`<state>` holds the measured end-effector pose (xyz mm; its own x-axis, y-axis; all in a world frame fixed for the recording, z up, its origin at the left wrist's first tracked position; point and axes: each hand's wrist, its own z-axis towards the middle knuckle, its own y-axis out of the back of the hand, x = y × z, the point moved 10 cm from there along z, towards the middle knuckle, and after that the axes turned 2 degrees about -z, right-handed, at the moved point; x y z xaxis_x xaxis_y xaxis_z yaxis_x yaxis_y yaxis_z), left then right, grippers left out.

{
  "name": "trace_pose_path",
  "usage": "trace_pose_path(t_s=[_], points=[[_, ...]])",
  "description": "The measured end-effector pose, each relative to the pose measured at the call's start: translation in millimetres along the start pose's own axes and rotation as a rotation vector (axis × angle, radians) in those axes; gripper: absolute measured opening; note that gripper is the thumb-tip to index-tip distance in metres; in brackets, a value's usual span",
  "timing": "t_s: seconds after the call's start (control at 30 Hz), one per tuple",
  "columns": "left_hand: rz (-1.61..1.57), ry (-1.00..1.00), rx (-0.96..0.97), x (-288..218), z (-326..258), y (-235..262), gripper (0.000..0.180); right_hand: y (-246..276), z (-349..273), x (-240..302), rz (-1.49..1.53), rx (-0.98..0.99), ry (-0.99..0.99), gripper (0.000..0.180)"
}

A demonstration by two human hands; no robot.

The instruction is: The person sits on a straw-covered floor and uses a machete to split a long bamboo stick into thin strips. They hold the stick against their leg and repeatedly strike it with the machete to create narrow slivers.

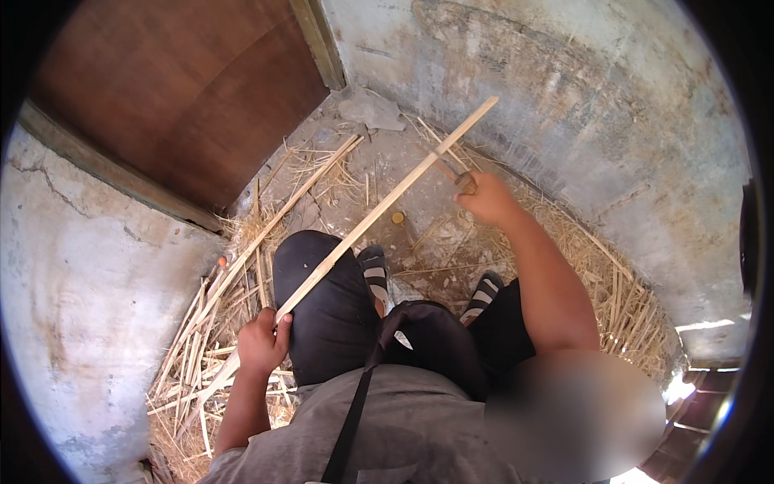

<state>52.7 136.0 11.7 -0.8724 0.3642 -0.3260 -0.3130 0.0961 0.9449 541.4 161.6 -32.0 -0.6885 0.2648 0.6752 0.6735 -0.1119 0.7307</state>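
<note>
A long, pale split bamboo strip [379, 208] slants across my dark-trousered left thigh, its far end raised toward the wall. My left hand [264, 342] is closed around its lower part beside the thigh, thumb along the strip. In my right hand [487, 198], closed on the handle, is a knife [446, 168]; its narrow, brownish blade reaches the strip near the far end. Whether the blade's edge bites into the bamboo cannot be made out. The strip's lowest part runs on past my left wrist.
Cut bamboo strips [193, 351] and shavings lie heaped at my left. More shavings [601, 278] line the right wall [588, 105]. A brown door panel [201, 97] stands ahead left, a grey stone [372, 110] at the corner. A small yellowish round thing [397, 218] lies between my feet.
</note>
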Motion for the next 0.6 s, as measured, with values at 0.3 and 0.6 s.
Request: trace_pose_path(t_s=[0.3,0.6], points=[[-0.115,-0.022,0.033,23.3,-13.8,-5.7,0.038,-23.5,-26.3,45.2,-0.072,0.157,0.194,0.04],[-0.107,-0.011,0.0,23.4,-12.2,1.7,0.04,-23.0,-29.0,63.8,-0.257,0.132,0.265,0.042]])
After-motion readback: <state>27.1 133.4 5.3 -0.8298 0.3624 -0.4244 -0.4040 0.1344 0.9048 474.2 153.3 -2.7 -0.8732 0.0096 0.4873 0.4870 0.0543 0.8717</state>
